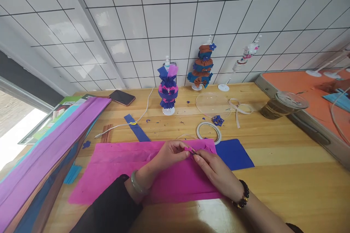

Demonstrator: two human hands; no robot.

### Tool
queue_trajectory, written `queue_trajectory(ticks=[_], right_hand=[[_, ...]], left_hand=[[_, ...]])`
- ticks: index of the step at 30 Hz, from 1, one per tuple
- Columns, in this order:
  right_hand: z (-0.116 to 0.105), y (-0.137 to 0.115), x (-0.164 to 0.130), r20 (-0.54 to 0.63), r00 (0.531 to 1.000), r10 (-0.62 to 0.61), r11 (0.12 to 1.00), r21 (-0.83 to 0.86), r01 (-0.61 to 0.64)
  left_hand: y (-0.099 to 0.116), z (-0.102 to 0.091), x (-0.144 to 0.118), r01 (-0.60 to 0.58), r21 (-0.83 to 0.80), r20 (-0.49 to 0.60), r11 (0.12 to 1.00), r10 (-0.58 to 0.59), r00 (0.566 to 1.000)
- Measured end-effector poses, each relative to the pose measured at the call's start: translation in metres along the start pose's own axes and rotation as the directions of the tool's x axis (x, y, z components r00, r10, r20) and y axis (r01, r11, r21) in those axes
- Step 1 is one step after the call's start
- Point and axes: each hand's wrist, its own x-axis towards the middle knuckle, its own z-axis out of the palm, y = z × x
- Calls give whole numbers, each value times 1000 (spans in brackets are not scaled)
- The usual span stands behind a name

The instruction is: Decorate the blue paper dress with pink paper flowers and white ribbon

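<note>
The wooden worktop (287, 189) carries a stack of long crepe paper sheets (46, 153) along its left edge, purple on top. A magenta crepe sheet (115, 167) lies flat near the front edge at the middle, with a blue sheet (235, 154) touching its right side. Over the magenta sheet's far edge, the left hand (169, 154) and the right hand (216, 171) meet, fingertips of both pinched on a small pink folded piece (189, 149). Behind them lies a tape roll (209, 132), and farther back a blue-and-pink paper doll (167, 91) stands upright.
</note>
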Motion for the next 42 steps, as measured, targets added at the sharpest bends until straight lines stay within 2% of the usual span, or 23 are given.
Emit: queue_trajectory(ticks=[19,42], right_hand=[[2,1,1,-11,999,-34,997,-74,33],[1,-2,0,7,1000,-14,996,-83,14]], left_hand=[[1,0,0,-18,-41,20,999,19,1000],[-3,-1,0,-27,-53,42,998,30,999]])
